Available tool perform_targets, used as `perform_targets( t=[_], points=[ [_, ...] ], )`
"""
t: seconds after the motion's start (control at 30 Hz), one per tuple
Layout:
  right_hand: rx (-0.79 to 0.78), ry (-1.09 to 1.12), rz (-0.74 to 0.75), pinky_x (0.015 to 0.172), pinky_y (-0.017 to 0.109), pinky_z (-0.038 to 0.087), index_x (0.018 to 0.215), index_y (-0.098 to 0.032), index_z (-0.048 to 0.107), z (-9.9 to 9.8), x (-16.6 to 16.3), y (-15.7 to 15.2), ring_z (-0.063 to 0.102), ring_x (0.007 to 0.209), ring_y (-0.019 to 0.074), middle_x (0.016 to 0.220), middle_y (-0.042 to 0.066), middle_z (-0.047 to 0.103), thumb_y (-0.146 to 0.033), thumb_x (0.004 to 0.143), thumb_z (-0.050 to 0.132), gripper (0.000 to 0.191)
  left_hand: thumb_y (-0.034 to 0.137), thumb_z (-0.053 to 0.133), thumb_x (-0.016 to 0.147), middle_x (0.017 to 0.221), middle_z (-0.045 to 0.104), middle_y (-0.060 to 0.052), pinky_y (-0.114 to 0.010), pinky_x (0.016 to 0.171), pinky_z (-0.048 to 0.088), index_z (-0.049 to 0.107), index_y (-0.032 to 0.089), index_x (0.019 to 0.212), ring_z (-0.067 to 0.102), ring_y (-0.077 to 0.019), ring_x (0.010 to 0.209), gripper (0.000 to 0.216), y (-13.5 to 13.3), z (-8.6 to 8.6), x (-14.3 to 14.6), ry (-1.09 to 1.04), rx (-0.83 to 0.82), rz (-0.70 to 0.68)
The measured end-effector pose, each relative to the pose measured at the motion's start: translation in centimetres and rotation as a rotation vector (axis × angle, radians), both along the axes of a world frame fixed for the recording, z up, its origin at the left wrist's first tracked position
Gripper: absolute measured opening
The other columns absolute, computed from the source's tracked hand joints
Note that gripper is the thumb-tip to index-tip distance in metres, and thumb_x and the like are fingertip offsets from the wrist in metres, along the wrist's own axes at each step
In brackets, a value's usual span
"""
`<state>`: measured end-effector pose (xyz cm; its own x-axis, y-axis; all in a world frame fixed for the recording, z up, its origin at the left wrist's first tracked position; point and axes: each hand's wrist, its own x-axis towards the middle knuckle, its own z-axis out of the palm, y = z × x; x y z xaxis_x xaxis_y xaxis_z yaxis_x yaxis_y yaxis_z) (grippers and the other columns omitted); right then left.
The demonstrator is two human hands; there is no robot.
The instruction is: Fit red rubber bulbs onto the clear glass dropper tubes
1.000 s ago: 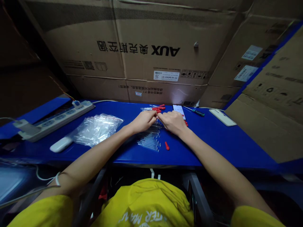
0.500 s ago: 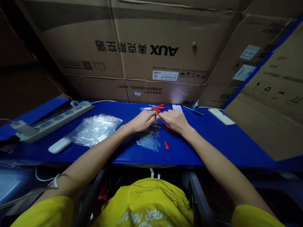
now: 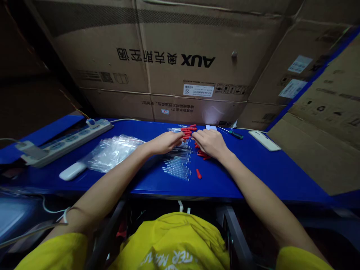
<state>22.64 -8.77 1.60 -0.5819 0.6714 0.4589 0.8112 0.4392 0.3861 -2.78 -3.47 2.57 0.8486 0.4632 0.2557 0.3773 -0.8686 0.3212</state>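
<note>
My left hand (image 3: 170, 143) is closed in a pinch around a glass dropper, whose red rubber bulb (image 3: 186, 137) sticks out at the fingertips; most of its tube is hidden. Just to the right, my right hand (image 3: 210, 142) has curled fingers beside that bulb, and whatever they hold is hidden. Beneath and between the hands lie several thin glass tubes (image 3: 177, 169) in a row. Finished-looking droppers with red bulbs (image 3: 189, 129) lie behind the hands. Loose red bulbs (image 3: 203, 154) are piled under my right hand, and a single red bulb (image 3: 198, 173) lies nearer me.
Clear plastic bags (image 3: 114, 153) and a white rounded device (image 3: 73, 171) lie on the blue table (image 3: 270, 172) to the left, near a power strip (image 3: 70, 142). A screwdriver (image 3: 235, 134) and a phone (image 3: 264, 140) lie right. A cardboard wall (image 3: 168, 82) stands behind.
My hands, joined at the fingertips before, have parted slightly. A red bulb now shows at my left fingertips. The view has shifted a little.
</note>
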Motion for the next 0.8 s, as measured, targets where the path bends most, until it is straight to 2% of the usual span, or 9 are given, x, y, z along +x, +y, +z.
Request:
perform_targets(
  t=[0.2,0.3,0.43,0.57,0.7,0.8],
  points=[
    [0.01,0.027,-0.006,0.072,0.036,0.026,0.103,-0.017,0.07,0.0,-0.5,-0.1,0.059,0.08,0.0211,0.093,0.009,0.075,-0.038,0.117,0.032,0.045,0.035,0.042,0.111,0.077,0.068,-0.005,-0.03,0.069,0.039,0.07,0.019,0.098,0.059,-0.0171,0.068,0.035,-0.2,0.4,-0.1,0.058,0.136,0.122],
    [-0.013,0.043,-0.014,0.07,0.035,0.026,0.103,-0.016,0.069,-0.2,-1.2,-0.1,0.062,0.079,0.0206,0.093,0.01,0.076,-0.037,0.117,0.032,0.044,0.037,0.042,0.111,0.077,0.069,-0.006,-0.03,0.066,0.036,0.071,0.02,0.095,0.059,-0.0171,0.067,0.038,-0.6,0.4,0.1,0.058,0.211,0.186],
    [-0.082,0.102,-0.113,0.062,0.035,0.022,0.106,-0.016,0.069,-0.4,-2.0,-0.2,0.06,0.067,0.018,0.088,0.009,0.078,-0.03,0.115,0.031,0.041,0.039,0.043,0.11,0.078,0.07,-0.006,-0.031,0.063,0.032,0.071,0.02,0.097,0.058,-0.0171,0.066,0.036,-0.9,0.3,0.5,-0.021,0.269,0.283],
    [-0.119,0.108,-0.141,0.06,0.035,0.02,0.107,-0.015,0.068,-0.1,-1.9,-0.2,0.061,0.064,0.0179,0.084,0.01,0.078,-0.024,0.112,0.035,0.034,0.042,0.042,0.111,0.074,0.067,-0.005,-0.031,0.063,0.03,0.069,0.021,0.092,0.056,-0.0161,0.064,0.039,-0.9,0.7,0.8,-0.096,0.213,0.278],
    [-0.142,0.145,-0.147,0.06,0.033,0.022,0.106,-0.015,0.067,0.1,-1.5,-0.2,0.061,0.063,0.0172,0.082,0.011,0.078,-0.028,0.113,0.034,0.036,0.044,0.041,0.111,0.071,0.065,-0.004,-0.031,0.062,0.03,0.067,0.021,0.09,0.051,-0.0144,0.059,0.042,-0.7,1.0,1.0,-0.157,0.105,0.267],
    [-0.166,0.169,-0.162,0.061,0.032,0.023,0.109,-0.015,0.067,0.2,-1.5,-0.1,0.061,0.064,0.0171,0.087,0.011,0.079,-0.03,0.114,0.031,0.039,0.044,0.042,0.11,0.071,0.064,-0.003,-0.03,0.063,0.03,0.068,0.021,0.09,0.052,-0.0144,0.06,0.04,-0.5,1.1,1.0,-0.189,0.095,0.302]
  ],
)
